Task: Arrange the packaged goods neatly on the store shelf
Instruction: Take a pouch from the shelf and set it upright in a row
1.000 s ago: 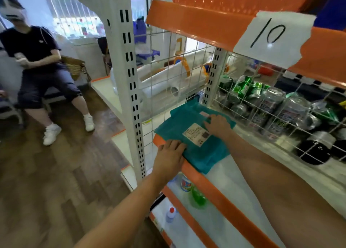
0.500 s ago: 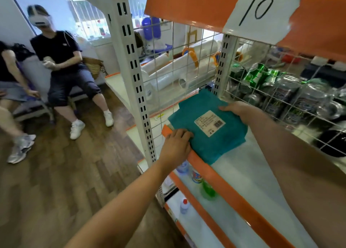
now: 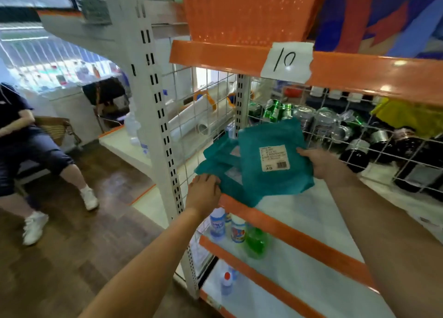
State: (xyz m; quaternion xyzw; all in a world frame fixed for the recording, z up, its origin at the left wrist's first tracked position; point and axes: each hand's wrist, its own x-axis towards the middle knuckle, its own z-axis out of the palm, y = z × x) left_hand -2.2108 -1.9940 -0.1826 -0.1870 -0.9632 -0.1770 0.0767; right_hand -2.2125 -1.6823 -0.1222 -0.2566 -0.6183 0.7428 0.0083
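Two flat teal packages lie at the left end of the white shelf [image 3: 311, 212], against the wire mesh. The upper teal package [image 3: 254, 176] carries a white printed label and is tilted up off the lower one. My right hand [image 3: 316, 161] grips its right edge, thumb on top. The lower teal package [image 3: 217, 160] sticks out to the left and over the orange shelf lip [image 3: 287, 231]. On its front left corner my left hand [image 3: 203, 193] rests, fingers on the wrapping.
Cans [image 3: 323, 123] and dark jars sit behind the wire mesh. Above, an orange basket [image 3: 247, 10] stands over a paper tag marked 10 [image 3: 286, 62]. Small bottles [image 3: 237, 229] stand on the lower shelf. The white upright post [image 3: 158, 116] is at the left, and a seated person [image 3: 24, 145] beyond it.
My right hand has lifted the labelled package's right side and shifted it right, uncovering the second package beneath. My left hand stays at the front left corner. The camera has tilted up.
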